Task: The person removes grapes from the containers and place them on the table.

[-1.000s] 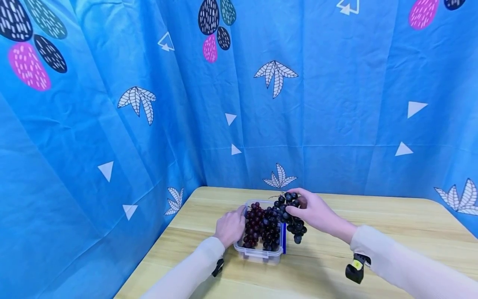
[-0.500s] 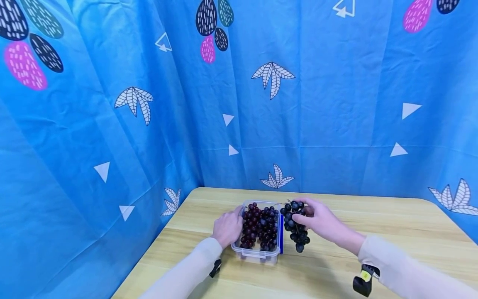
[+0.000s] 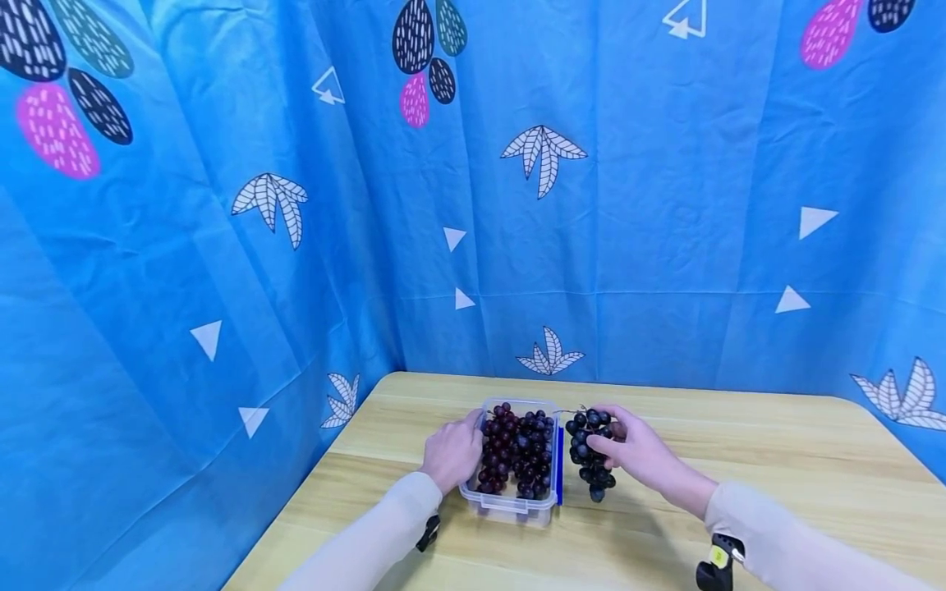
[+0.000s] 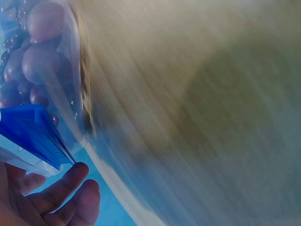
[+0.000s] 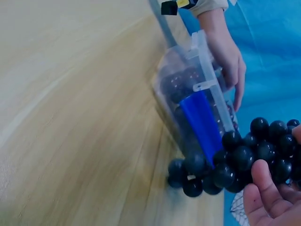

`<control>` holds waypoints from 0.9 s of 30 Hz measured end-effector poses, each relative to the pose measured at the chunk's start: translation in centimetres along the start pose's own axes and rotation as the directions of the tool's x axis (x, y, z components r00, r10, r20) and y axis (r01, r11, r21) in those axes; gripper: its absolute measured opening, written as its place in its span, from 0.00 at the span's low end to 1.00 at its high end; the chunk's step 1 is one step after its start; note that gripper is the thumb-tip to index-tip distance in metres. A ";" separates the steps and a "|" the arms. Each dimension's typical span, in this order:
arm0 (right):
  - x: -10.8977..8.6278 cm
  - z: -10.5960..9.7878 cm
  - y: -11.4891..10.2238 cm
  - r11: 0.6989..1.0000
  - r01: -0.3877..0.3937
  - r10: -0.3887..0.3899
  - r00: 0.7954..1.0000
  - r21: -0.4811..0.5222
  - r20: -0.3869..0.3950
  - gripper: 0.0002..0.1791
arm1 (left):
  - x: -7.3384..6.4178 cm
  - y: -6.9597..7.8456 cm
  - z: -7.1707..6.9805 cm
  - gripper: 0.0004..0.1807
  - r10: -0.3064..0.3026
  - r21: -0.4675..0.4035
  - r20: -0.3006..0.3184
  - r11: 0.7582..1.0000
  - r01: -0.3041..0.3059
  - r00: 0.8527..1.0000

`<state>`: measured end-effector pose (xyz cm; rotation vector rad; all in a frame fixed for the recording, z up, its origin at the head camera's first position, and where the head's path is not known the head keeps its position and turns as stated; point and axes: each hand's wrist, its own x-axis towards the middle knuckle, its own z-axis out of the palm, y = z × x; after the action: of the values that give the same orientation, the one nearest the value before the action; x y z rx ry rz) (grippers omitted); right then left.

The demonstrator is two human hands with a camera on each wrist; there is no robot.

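Note:
My right hand holds a bunch of black grapes by its upper part, just right of a clear plastic container. In the right wrist view, thumb and fingers pinch the bunch, whose tip hangs free. Inside the container lie a bunch of red grapes and darker purple grapes. My left hand holds the container's left wall near the rim. Its fingers are curled beside a blue latch in the left wrist view; the thumb is hidden.
Another blue latch hangs from the container's right side. The wooden table extends to the right, and a blue patterned curtain stands behind and to the left. A black band is on the right wrist.
My right hand has carried the black grapes from above the container's right edge, rightward and lower, apart from the container. My left hand has stayed on the container.

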<state>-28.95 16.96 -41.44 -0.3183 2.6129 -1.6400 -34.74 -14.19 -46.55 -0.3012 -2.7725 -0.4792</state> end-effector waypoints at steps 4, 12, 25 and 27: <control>0.5 0.0 0.8 0.999 -0.030 0.030 1.000 0.039 -0.007 0.39 | 0.1 0.1 0.0 0.25 -0.008 0.003 0.011 1.000 0.008 1.000; 2.0 -0.2 1.9 0.999 -0.041 0.042 0.998 0.017 -0.038 0.40 | 0.0 0.1 -0.1 0.25 -0.011 0.013 0.016 1.000 0.011 1.000; 4.4 -0.1 3.3 0.997 -0.077 0.076 0.997 -0.029 -0.034 0.39 | -0.2 0.0 -0.1 0.24 0.001 0.017 0.004 1.000 -0.001 1.000; 4.7 -0.1 3.4 0.997 -0.078 0.078 0.996 -0.020 -0.035 0.39 | -0.1 0.1 -0.1 0.24 0.006 0.016 0.003 1.000 -0.006 1.000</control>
<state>-34.13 17.61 -44.10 -0.1877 2.6336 -1.6081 -34.62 -14.17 -46.51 -0.3063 -2.7760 -0.4546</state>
